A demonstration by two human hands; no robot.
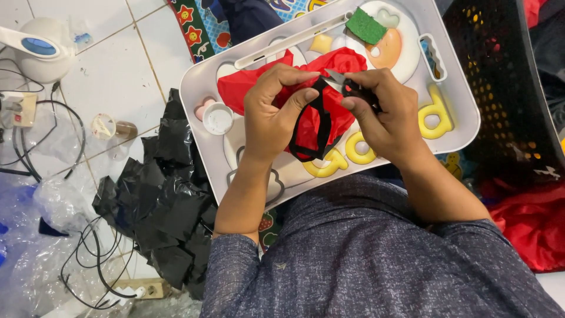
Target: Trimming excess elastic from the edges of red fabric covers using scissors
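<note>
Trimming a black strap on red fabric, cut not yet finished

Over the white tray (459, 112), the left hand (273, 109) has its fingers clamped on the black strap (321, 126) of the red fabric (338, 62). The right hand (385, 115) fingers are closed around small snips (344, 82) with the blades at the strap, which looks uncut.

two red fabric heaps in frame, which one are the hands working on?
The red cloth on the white tray, gripped by left hand and right hand. The other red heap lies untouched at right.
</note>
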